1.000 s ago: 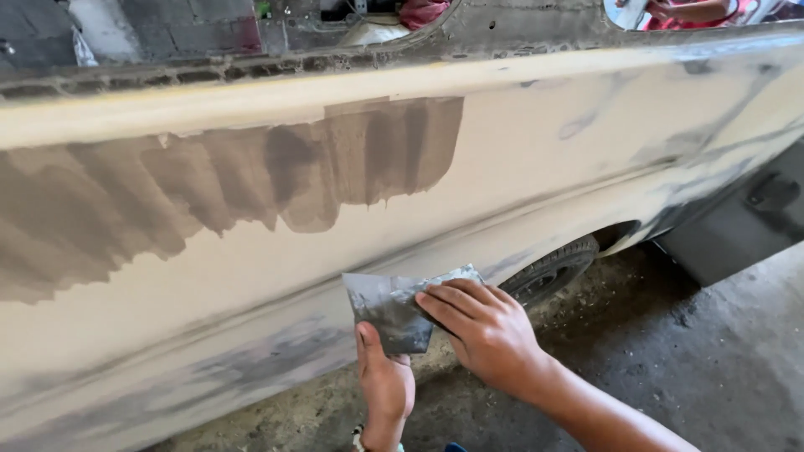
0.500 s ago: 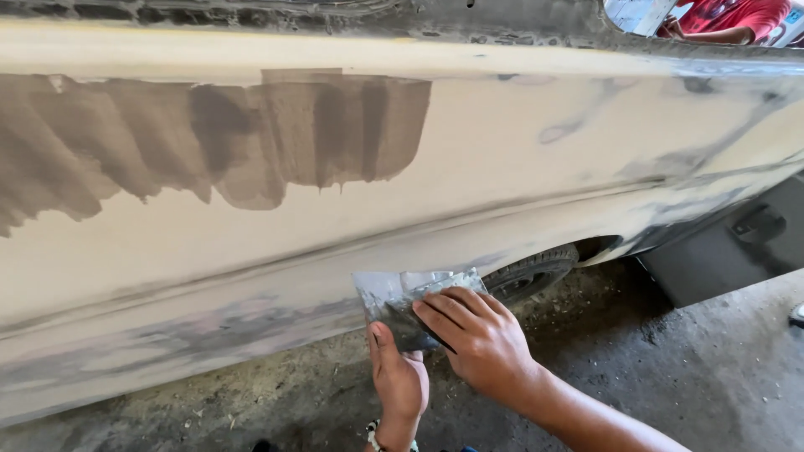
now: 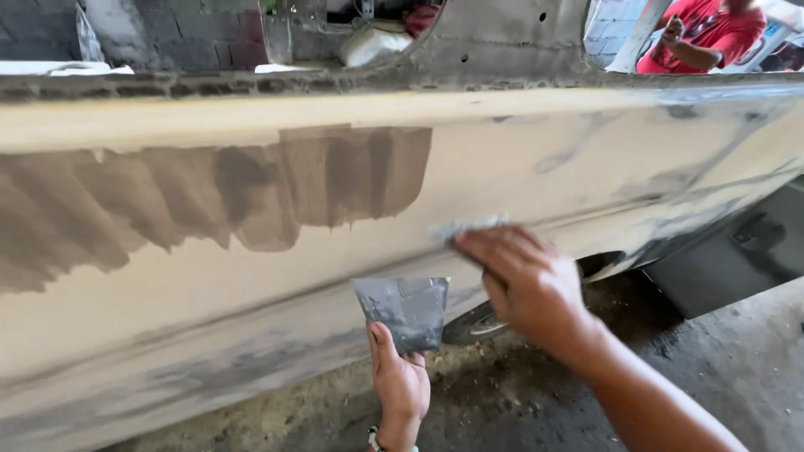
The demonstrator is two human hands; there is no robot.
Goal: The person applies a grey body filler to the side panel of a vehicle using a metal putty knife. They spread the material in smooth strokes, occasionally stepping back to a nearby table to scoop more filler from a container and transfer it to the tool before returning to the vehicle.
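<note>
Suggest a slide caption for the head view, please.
Right hand presses a spreader to the car panel; left hand holds a putty-coated board.

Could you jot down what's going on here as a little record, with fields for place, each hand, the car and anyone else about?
Place: workshop with a dirty concrete floor
Left hand: holds a flat grey board smeared with filler, below the panel
Right hand: presses a spreader, mostly hidden by the fingers, against the panel
Car panel: cream, sanded, with a band of darker grey-brown filler
Wheel: partly visible under the panel
Other person: red shirt, seen through the window opening
</note>
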